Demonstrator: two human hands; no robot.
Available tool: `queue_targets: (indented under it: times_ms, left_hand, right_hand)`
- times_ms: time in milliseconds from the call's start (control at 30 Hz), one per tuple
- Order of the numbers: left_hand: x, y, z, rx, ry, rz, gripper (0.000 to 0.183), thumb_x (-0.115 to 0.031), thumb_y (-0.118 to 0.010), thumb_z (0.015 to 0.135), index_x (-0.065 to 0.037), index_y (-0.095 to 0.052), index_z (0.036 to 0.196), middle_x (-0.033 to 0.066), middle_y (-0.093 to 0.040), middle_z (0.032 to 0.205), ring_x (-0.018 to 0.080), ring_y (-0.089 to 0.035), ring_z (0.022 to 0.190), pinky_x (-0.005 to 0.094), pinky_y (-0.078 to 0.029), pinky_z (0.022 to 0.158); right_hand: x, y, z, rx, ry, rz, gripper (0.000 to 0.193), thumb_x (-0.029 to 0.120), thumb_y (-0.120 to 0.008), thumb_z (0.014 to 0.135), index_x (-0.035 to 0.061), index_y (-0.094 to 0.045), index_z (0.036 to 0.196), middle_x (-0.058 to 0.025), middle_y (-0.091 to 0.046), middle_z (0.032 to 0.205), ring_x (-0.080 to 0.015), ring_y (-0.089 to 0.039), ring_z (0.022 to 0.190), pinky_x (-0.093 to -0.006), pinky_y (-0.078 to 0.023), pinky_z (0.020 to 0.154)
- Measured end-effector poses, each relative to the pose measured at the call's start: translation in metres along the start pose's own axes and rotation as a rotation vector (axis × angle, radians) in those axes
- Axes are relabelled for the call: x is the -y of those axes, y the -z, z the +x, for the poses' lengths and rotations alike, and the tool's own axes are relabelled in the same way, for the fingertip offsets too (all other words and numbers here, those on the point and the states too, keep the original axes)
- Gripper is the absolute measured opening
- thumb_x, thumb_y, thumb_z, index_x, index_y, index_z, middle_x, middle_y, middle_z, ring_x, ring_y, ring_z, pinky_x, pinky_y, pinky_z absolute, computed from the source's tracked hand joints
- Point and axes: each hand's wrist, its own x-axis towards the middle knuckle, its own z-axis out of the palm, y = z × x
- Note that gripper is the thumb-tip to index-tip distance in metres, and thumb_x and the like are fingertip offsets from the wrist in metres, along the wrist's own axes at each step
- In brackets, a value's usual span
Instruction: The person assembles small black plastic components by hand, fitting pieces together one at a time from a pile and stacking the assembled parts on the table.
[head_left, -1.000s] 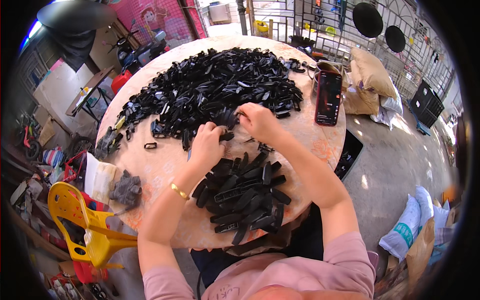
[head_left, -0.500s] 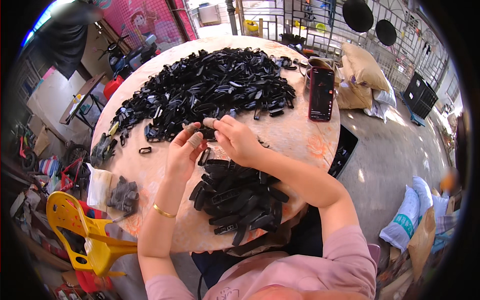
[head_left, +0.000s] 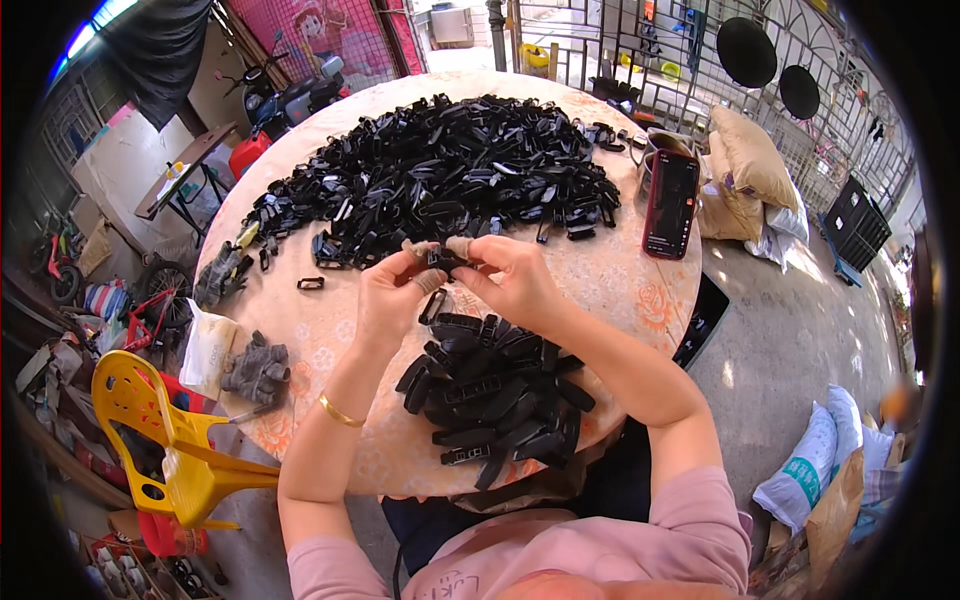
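Above the middle of the round table, my left hand [head_left: 390,300] and my right hand [head_left: 520,283] meet fingertip to fingertip. Both are closed on a small black plastic piece [head_left: 446,260], largely covered by the fingers. Pale wraps cover some fingertips. Beyond the hands spreads a large heap of small black plastic pieces [head_left: 450,180]. Nearer to me is a smaller pile of longer, curved black pieces [head_left: 500,395]. A narrow black frame [head_left: 433,306] lies just below my hands, and another small black frame [head_left: 311,284] lies alone to the left.
A phone [head_left: 670,205] leans against a metal pot at the table's right. Dark gloves [head_left: 256,372] and a white bag [head_left: 208,348] lie at the left edge, near a yellow chair [head_left: 180,450]. Stuffed sacks [head_left: 750,160] and a black crate [head_left: 858,225] stand right of the table.
The whole view has shifted slightly, with the scene lying further right. My fingers have changed their hold on the small black piece, and the right fingertips now sit to its right.
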Motion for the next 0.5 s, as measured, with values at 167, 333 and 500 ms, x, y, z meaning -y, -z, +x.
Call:
queue_targets:
  times_ms: [167, 333, 500]
  left_hand:
    - [0.005, -0.002, -0.002, -0.022, 0.015, -0.193, 0.030, 0.004, -0.063, 0.077, 0.003, -0.059, 0.107, 0.0047, -0.064, 0.091, 0.0082, -0.058, 0.079, 0.0202, -0.048, 0.074]
    - [0.004, -0.010, -0.004, -0.055, -0.022, -0.258, 0.028, 0.004, -0.061, 0.079, 0.003, -0.059, 0.107, 0.0050, -0.063, 0.094, 0.0084, -0.057, 0.082, 0.0199, -0.047, 0.076]
    - [0.000, -0.001, -0.002, 0.075, -0.064, -0.096, 0.023, 0.005, -0.058, 0.081, 0.003, -0.061, 0.103, 0.0050, -0.064, 0.094, 0.0081, -0.057, 0.083, 0.0200, -0.046, 0.077]
  right_hand:
    - [0.007, -0.002, -0.002, -0.047, 0.062, -0.082, 0.022, 0.006, -0.066, 0.073, 0.0004, -0.061, 0.093, -0.0128, -0.060, 0.080, -0.0253, -0.061, 0.067, -0.0289, -0.049, 0.058]
    - [0.009, -0.007, -0.001, -0.092, 0.098, -0.147, 0.025, 0.012, -0.069, 0.072, 0.0013, -0.062, 0.093, -0.0124, -0.061, 0.080, -0.0279, -0.060, 0.065, -0.0320, -0.048, 0.059]
    - [-0.006, -0.002, -0.003, 0.263, -0.303, 0.106, 0.030, 0.022, -0.070, 0.071, 0.0034, -0.063, 0.093, -0.0136, -0.061, 0.073, -0.0288, -0.059, 0.061, -0.0336, -0.045, 0.055]
